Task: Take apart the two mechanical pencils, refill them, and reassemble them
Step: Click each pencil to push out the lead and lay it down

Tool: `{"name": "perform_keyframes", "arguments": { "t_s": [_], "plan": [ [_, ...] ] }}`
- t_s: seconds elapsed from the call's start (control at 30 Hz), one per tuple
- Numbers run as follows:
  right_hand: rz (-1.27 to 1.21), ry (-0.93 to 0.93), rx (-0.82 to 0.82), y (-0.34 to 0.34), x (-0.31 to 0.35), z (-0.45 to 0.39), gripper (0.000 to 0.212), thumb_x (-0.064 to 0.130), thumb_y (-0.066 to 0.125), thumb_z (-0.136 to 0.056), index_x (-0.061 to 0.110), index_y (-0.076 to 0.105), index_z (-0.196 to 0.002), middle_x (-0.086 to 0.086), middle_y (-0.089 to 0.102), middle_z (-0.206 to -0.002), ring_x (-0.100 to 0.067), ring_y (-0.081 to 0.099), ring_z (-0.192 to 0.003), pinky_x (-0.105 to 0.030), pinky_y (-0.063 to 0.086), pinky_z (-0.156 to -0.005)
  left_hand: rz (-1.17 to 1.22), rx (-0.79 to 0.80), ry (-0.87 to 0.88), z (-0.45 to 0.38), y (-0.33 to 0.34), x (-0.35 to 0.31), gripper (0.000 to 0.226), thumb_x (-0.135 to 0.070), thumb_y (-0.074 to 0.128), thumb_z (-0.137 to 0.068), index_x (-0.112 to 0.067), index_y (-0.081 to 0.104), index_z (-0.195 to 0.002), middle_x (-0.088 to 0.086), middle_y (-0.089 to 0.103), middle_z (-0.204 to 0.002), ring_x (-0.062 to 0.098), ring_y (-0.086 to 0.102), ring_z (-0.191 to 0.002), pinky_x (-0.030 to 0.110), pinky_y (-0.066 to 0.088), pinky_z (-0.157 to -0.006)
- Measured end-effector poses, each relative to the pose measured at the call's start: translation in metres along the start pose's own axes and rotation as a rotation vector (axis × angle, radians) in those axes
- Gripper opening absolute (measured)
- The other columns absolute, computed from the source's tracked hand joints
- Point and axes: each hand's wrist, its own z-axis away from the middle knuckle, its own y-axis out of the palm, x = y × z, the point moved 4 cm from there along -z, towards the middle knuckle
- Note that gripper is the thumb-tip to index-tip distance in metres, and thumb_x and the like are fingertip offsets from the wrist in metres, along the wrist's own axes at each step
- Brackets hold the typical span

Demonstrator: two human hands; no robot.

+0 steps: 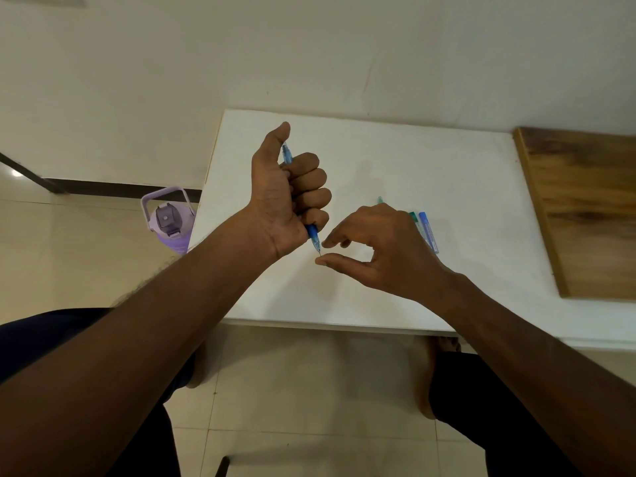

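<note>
The white rectangular table (344,297) has its near edge just above the person's knees and its left edge running up beside a lilac plastic water bottle with a carry handle (168,222) that stands on the tiled floor, close to the table's left side. A wooden board with a dark grain (585,208) lies along the table's right edge. Most of the tabletop's far half and its near left part lie bare around the hands. The left hand (285,201) is raised over the table's left part, its four fingers curled round a translucent blue mechanical pencil (313,234), thumb pointing up beside the cap end, the tip pointing down and to the right. The right hand (382,246) hovers just beside it, holding nothing, its thumb and forefinger apart in a loose curve, the thumb's tip at the pencil's point. Behind this hand on the table, partly hidden, lie a green-tipped mechanical pencil (380,200) and blue and green lead tubes (426,228).
</note>
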Motion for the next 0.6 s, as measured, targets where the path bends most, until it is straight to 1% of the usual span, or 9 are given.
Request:
{"name": "perform_keyframes", "arguments": {
  "t_s": [0.13,0.2,0.27,0.33,0.37,0.43,0.5,0.53,0.6],
  "plan": [
    [0.003,0.001,-0.006,-0.002,0.003,-0.001,0.035,0.05,0.08,-0.088,0.017,0.082,-0.097,0.005,0.08,-0.087,-0.012,0.073,-0.074,-0.037,0.056,-0.073,-0.004,0.006,0.003,0.0,0.0,-0.001,0.059,-0.066,0.04,-0.097,-0.026,0.013,-0.065,-0.008,0.014,-0.054,0.012,0.008,-0.05,0.023,0.011,-0.046],
    [0.004,-0.014,0.026,-0.003,0.004,-0.001,0.037,0.051,0.082,-0.086,0.016,0.082,-0.098,0.004,0.08,-0.088,-0.012,0.073,-0.075,-0.038,0.057,-0.075,0.01,0.004,0.0,0.001,-0.001,0.0,0.06,-0.068,0.04,-0.097,-0.026,0.014,-0.065,-0.008,0.014,-0.054,0.012,0.008,-0.05,0.023,0.009,-0.047],
    [0.024,-0.037,0.074,-0.005,0.004,0.0,0.044,0.055,0.084,-0.082,0.015,0.081,-0.101,0.004,0.08,-0.09,-0.012,0.073,-0.075,-0.037,0.056,-0.076,0.032,-0.001,0.002,0.001,-0.002,0.0,0.061,-0.071,0.04,-0.096,-0.026,0.016,-0.063,-0.008,0.018,-0.051,0.011,0.009,-0.049,0.023,0.008,-0.048],
    [0.002,0.0,0.073,-0.007,0.003,0.001,0.049,0.058,0.085,-0.079,0.016,0.081,-0.103,0.007,0.08,-0.093,-0.01,0.073,-0.076,-0.033,0.056,-0.077,0.048,-0.002,0.02,-0.001,-0.003,-0.002,0.059,-0.069,0.041,-0.096,-0.024,0.024,-0.061,-0.008,0.023,-0.05,0.009,0.013,-0.046,0.022,0.011,-0.047],
    [-0.035,0.039,0.043,-0.008,0.002,0.001,0.047,0.056,0.085,-0.08,0.016,0.08,-0.103,0.008,0.08,-0.094,-0.007,0.072,-0.077,-0.029,0.056,-0.077,0.045,-0.004,0.034,-0.002,-0.004,-0.003,0.057,-0.065,0.041,-0.097,-0.023,0.029,-0.06,-0.008,0.025,-0.05,0.008,0.017,-0.044,0.022,0.012,-0.046],
    [-0.121,0.132,-0.039,-0.011,-0.001,-0.001,0.033,0.046,0.084,-0.085,0.017,0.08,-0.102,0.01,0.08,-0.095,-0.005,0.073,-0.078,-0.023,0.057,-0.078,0.022,-0.023,0.055,-0.005,-0.004,-0.003,0.053,-0.06,0.043,-0.098,-0.022,0.037,-0.062,-0.008,0.029,-0.051,0.007,0.023,-0.042,0.022,0.017,-0.045],
    [-0.246,0.286,-0.088,-0.011,-0.008,-0.005,0.02,0.035,0.079,-0.093,0.018,0.08,-0.101,0.011,0.08,-0.093,-0.007,0.075,-0.082,-0.027,0.06,-0.08,0.024,-0.057,0.071,-0.009,-0.002,-0.001,0.051,-0.055,0.044,-0.102,-0.02,0.043,-0.065,-0.007,0.034,-0.052,0.007,0.027,-0.041,0.02,0.023,-0.041],
    [-0.328,0.384,-0.094,-0.01,-0.012,-0.007,0.016,0.031,0.077,-0.095,0.017,0.08,-0.102,0.009,0.08,-0.092,-0.009,0.077,-0.082,-0.03,0.062,-0.081,0.029,-0.07,0.086,-0.011,-0.001,0.0,0.05,-0.052,0.044,-0.105,-0.019,0.046,-0.067,-0.007,0.035,-0.054,0.007,0.029,-0.041,0.019,0.027,-0.04],
    [-0.49,0.549,-0.091,-0.006,-0.019,-0.01,0.014,0.026,0.073,-0.099,0.013,0.078,-0.103,0.004,0.082,-0.091,-0.014,0.079,-0.081,-0.033,0.064,-0.08,0.016,-0.081,0.142,-0.014,0.001,0.001,0.047,-0.044,0.043,-0.11,-0.018,0.048,-0.072,-0.006,0.038,-0.057,0.007,0.033,-0.045,0.019,0.032,-0.044]
  ]
}}
